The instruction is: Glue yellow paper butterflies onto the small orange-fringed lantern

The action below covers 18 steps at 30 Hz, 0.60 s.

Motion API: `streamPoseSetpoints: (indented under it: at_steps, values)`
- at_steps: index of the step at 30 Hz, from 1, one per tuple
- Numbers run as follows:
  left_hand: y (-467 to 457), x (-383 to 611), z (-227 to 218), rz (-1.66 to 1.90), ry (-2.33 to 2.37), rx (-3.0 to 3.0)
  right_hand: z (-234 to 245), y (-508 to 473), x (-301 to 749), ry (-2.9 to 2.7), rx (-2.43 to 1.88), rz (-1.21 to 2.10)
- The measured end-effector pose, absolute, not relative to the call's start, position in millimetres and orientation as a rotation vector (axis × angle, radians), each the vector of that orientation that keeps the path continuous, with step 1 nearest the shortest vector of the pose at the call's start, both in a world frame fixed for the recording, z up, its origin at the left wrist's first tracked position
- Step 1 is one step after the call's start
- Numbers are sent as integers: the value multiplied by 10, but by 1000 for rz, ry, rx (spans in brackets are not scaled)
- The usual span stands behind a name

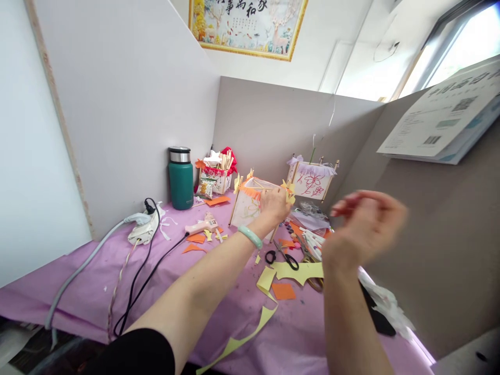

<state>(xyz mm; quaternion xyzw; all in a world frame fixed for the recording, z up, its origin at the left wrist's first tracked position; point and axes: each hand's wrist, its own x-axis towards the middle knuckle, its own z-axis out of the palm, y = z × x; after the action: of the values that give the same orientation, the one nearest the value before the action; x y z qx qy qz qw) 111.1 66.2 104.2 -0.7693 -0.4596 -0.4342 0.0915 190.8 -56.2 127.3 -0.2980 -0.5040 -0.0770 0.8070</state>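
Note:
My left hand (pixel 275 204), with a pale green bangle at its wrist, closes on the upper edge of a paper lantern (pixel 250 204). The lantern has thin wooden sticks at its corners, white drawn-on sides, orange fringe and yellow paper pieces at the top corners. My right hand (pixel 365 224) is raised in the air to the right, apart from the lantern. It is smeared by motion with its fingers bent, and whether it holds anything does not show. Black-handled scissors (pixel 287 258) lie on the table below the lantern, near yellow paper scraps (pixel 300 272).
A pink glue gun (pixel 202 226) lies left of the lantern, its cord running to a power strip (pixel 146 229). Behind stand a green bottle (pixel 180 179) and a red-trimmed box of sticks (pixel 216 174). A purple-fringed lantern (pixel 312 178) hangs by the grey partition (pixel 281 120).

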Motion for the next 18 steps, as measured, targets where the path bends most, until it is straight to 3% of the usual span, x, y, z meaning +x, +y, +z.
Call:
streamPoseSetpoints:
  at_steps: [10, 18]
  values:
    - [680, 586, 815, -1537, -1011, -2259, 144, 277, 2083, -1326, -1296, -218]
    - [773, 472, 696, -1630, -960, -2199, -2, 322, 2067, -1599, -1373, -264]
